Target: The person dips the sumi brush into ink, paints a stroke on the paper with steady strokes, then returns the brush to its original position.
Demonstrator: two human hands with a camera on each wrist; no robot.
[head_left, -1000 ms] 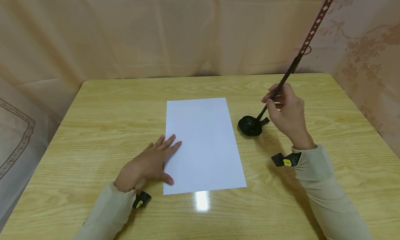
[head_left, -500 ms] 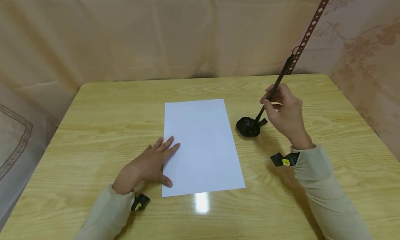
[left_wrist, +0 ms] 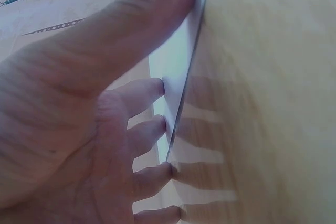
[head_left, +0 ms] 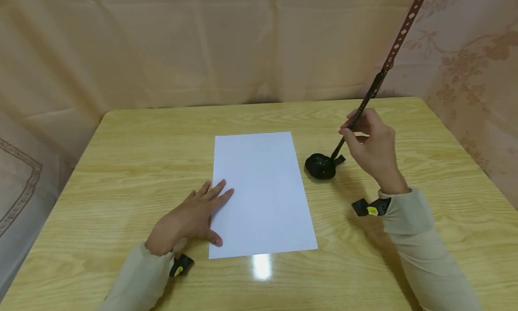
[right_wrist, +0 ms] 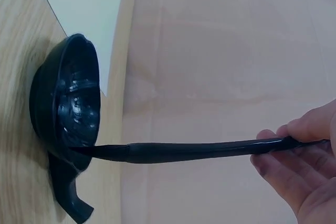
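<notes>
My right hand (head_left: pixel 374 146) pinches a black calligraphy brush (right_wrist: pixel 178 152) partway along its handle, thumb against fingers. The brush slants down to the left, and its bristle end dips inside the rim of a small black ink dish (head_left: pixel 319 167). In the right wrist view the dish looks glossy and wet inside, with a short curved stem at its side. A sheet of white paper (head_left: pixel 267 189) lies left of the dish. Across its left edge, my left hand (head_left: pixel 192 216) rests with fingers spread, thumb and fingertips (left_wrist: pixel 157 124) on the sheet.
The wood-grain table (head_left: pixel 141 144) has a curtain (head_left: pixel 182 45) hanging behind its far edge. Patterned cloth (head_left: pixel 477 68) with a dark decorative band (head_left: pixel 404 29) hangs at the right. Light glares off the table (head_left: pixel 261 267) below the paper.
The brush tip has shifted slightly toward the right rim of the dish, and the handle's top has swayed a little. The left hand stays on the paper; the head view has tilted slightly.
</notes>
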